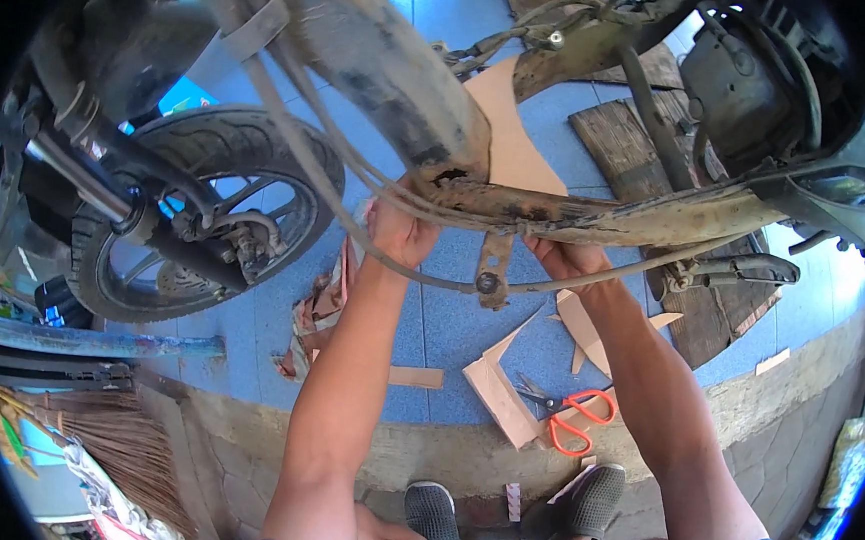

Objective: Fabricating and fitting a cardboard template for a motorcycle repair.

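Note:
A curved piece of tan cardboard stands against the far side of a rusty motorcycle frame tube, its lower part hidden by the tube. Below the tube's bend, my left hand is curled with its fingertips out of sight behind the metal. My right hand reaches under the tube to the right of a hanging metal bracket, closed where the cardboard goes down behind the tube; its fingertips are partly hidden. A grey cable sags in front of both wrists.
Orange-handled scissors lie on the blue tiles beside cardboard offcuts. A detached-looking front wheel and fork are at left, wooden boards at right. A concrete step edge runs before my feet; a twig broom lies lower left.

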{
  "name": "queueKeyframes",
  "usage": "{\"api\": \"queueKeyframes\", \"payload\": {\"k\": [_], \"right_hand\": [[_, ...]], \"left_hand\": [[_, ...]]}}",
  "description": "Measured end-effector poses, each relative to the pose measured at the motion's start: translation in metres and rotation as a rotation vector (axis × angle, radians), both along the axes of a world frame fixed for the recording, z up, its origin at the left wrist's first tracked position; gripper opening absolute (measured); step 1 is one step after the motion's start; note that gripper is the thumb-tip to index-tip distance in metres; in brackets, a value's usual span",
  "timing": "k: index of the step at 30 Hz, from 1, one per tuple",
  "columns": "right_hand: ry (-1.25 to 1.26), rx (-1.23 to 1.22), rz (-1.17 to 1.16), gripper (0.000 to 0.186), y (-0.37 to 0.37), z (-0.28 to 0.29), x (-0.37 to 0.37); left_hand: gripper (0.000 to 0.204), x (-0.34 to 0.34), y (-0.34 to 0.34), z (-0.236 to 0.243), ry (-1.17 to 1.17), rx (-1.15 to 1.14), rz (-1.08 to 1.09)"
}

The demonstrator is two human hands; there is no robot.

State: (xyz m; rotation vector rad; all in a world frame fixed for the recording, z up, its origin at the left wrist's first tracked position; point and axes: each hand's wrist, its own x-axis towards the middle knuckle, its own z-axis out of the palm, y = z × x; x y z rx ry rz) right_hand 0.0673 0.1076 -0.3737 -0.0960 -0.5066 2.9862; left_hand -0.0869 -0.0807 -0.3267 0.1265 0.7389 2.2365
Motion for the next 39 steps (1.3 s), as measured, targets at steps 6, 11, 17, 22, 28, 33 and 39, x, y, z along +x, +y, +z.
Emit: {"api": "queueKeyframes", "payload": {"k": [6, 11, 17, 22, 28, 33, 39], "right_hand": [[-0.016, 0.035, 0.021, 0.028, 0.010, -0.021, -0.001], [0.022, 0.127, 0.074, 0.039, 0.007, -0.015, -0.003], [0.114, 0.021, 0.123, 0.054, 0.003, 0.002, -0.003], [0.065, 0.040, -0.001, 0.051, 0.003, -0.004, -0.001], [0.071, 0.034, -0.035, 0.048, 0.003, -0.001, -0.001], [-0.014, -0.040, 0.160, 0.045, 0.023, -0.010, 0.008], [-0.077, 0.187, -0.078, 0.033, -0.005, -0.014, -0.009]], "left_hand": [[0.034, 0.002, 0.009, -0.012, -0.005, 0.153, -0.050], [0.038, 0.006, 0.015, -0.006, -0.132, 0.134, 0.065], [0.036, 0.017, 0.009, 0.019, -0.319, 0.196, 0.047], [0.033, 0.013, 0.019, 0.004, -0.359, 0.339, 0.078], [0.034, 0.017, 0.016, 0.023, -0.328, 0.331, 0.055], [0.045, 0.017, 0.026, 0.015, -0.166, 0.167, 0.002], [0.052, 0.005, 0.021, -0.031, -0.076, 0.457, -0.031]]}}
